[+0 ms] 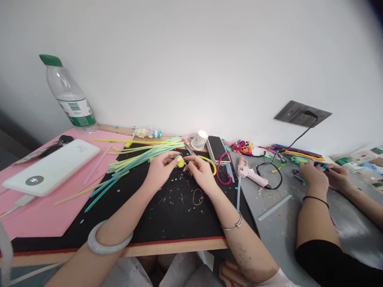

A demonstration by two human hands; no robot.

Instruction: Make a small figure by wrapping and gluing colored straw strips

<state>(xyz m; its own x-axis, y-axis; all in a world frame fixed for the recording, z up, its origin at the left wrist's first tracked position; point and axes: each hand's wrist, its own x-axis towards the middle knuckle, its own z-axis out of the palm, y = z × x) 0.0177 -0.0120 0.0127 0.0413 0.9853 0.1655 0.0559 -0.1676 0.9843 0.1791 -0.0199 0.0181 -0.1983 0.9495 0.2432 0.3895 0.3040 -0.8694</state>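
My left hand (164, 166) pinches a small bright yellow piece (180, 162) above the black mat (167, 215). Close against it, the fingertips of my right hand (201, 170) are pressed together at a small dark spot; whether that is a nail or a separate thing I cannot tell. Scissor blades (189, 149) show just behind the right fingers. A curved yellow loop (213, 166) and a magenta loop (220, 180) lie to the right of that hand. Left of my hands spreads a bundle of yellow, green and blue pipe cleaners (131, 159).
A paper cup (199, 140) and phone (218, 149) stand behind my hands. Right is a pink glue gun (250, 173) with a cord. Left are a white power bank (54, 167) and bottle (70, 95). A co-worker's hands (314, 175) work at far right.
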